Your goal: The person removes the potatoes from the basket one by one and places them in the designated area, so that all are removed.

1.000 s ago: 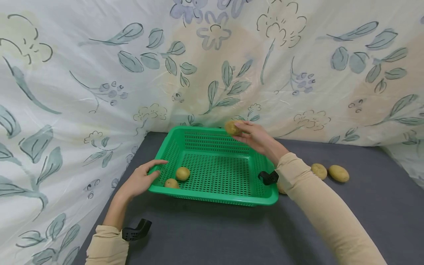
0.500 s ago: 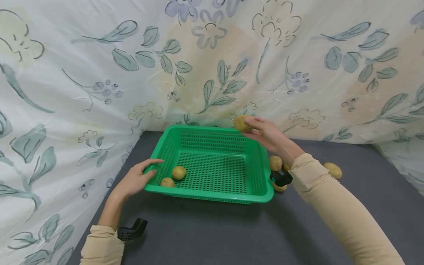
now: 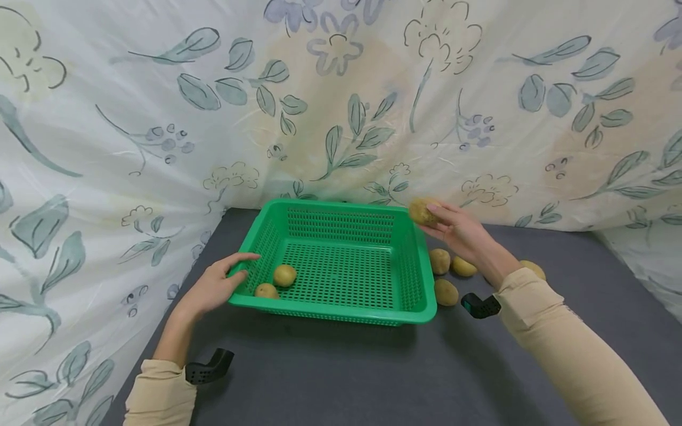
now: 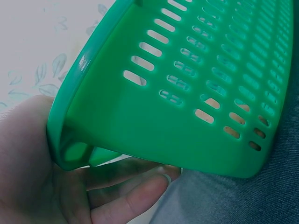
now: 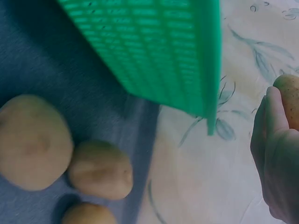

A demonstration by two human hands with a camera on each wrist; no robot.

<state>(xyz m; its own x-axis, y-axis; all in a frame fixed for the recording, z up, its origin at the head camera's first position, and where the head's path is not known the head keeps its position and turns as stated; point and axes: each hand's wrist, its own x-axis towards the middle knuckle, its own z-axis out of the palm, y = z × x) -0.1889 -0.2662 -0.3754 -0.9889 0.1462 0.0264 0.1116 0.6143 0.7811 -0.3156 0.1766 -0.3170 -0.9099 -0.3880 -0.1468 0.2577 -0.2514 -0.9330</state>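
Note:
My left hand point(image 3: 213, 284) grips the left rim of a green perforated plastic basket point(image 3: 341, 316). In the left wrist view, the fingers point(image 4: 135, 198) of this hand lie under that rim point(image 4: 77, 74). My right hand point(image 3: 463, 234) holds a potato point(image 3: 422, 211) in the air by the basket's rear right corner. Only part of this potato point(image 5: 290, 100) shows at the edge of the right wrist view. Two potatoes rest in the basket's left front part, one point(image 3: 285, 276) behind the other point(image 3: 266, 290).
Several loose potatoes lie on the dark grey table point(image 3: 319, 378) beside the basket's right side, among them a round one point(image 3: 446, 292). Another potato point(image 3: 534, 270) sits farther right, partly behind the right forearm. A floral cloth point(image 3: 341, 118) hangs behind and to the left.
My right hand has moved right with the potato, from over the basket's rear side to its rear right corner. The potatoes beside the basket are now less covered. The left hand keeps its grip.

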